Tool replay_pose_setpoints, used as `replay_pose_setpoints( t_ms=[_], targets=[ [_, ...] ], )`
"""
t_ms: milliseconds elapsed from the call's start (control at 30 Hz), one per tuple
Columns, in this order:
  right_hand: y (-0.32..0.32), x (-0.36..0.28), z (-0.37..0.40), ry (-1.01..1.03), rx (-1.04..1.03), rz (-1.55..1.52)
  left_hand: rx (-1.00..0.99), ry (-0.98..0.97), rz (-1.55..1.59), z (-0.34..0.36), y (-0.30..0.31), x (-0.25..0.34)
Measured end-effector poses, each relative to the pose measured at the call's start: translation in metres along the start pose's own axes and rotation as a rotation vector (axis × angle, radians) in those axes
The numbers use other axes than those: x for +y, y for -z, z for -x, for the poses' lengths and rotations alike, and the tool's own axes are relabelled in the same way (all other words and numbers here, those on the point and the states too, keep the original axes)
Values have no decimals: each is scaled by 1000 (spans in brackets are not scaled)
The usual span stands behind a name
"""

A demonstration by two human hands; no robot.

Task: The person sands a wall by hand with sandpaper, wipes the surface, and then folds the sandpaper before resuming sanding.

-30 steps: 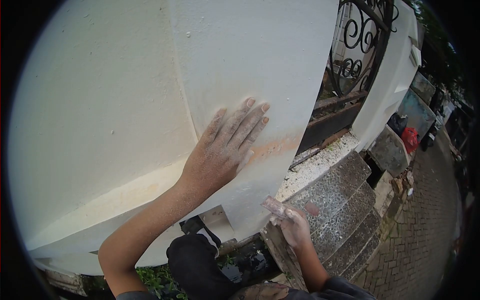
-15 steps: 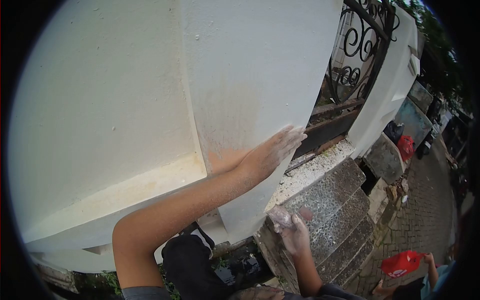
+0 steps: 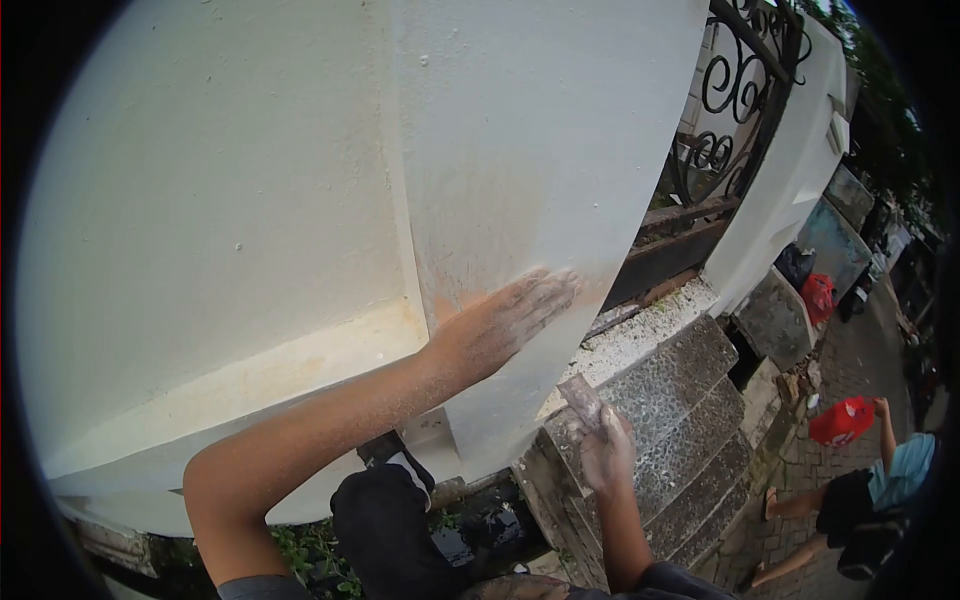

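My left hand (image 3: pixel 522 312) lies flat on the white wall pillar (image 3: pixel 520 110), its dust-whitened fingers stretched out toward the pillar's right edge. Around it, the paint shows a worn brownish patch (image 3: pixel 485 215). Lower and to the right, my right hand (image 3: pixel 608 455) is closed around a dusty, grey-brown folded piece of what looks like sandpaper (image 3: pixel 580 400). It is held away from the wall, in front of the speckled steps (image 3: pixel 655 395). White dust also coats this hand.
A black wrought-iron gate (image 3: pixel 735 110) stands beyond the pillar. My dark-clothed knee (image 3: pixel 385 525) is above a wet ditch (image 3: pixel 490 535). At lower right, another person (image 3: pixel 900 475) carries a red bag (image 3: pixel 842 422) on the paved lane.
My left hand has slid back leftward from the pillar's edge, still on the wall. The sandpaper in my right hand is turned more upright. The other person has come further into view.
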State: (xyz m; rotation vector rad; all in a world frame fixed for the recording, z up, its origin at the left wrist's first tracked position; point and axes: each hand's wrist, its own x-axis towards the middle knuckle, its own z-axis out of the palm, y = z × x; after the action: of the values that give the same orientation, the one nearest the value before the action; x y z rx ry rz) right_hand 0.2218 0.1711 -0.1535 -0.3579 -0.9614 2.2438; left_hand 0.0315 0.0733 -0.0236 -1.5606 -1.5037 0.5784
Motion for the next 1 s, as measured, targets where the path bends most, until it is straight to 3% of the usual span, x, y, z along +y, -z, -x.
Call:
replay_pose_setpoints(
  t_ms=[100,200,233,300,400,467,667,1000],
  targets=[
    [-20,-2,-15,140,-34,74,12,133,42,14,22,-30],
    [-47,-2,-33,478,27,493,60,359,106,24,41,-55],
    [-56,0,-41,676,1,607,143,412,131,29,39,-62],
    [-74,5,-56,1083,-58,825,221,431,137,37,37,-71],
    [-95,6,-65,1314,-101,1056,374,400,134,49,23,-77],
    [-99,13,-71,1291,-121,1058,466,349,157,52,10,-78],
    [-104,12,-72,1211,-84,1086,473,400,173,52,8,-74],
    [-131,9,-79,1324,-84,1108,575,469,237,56,5,-68]
  ],
)
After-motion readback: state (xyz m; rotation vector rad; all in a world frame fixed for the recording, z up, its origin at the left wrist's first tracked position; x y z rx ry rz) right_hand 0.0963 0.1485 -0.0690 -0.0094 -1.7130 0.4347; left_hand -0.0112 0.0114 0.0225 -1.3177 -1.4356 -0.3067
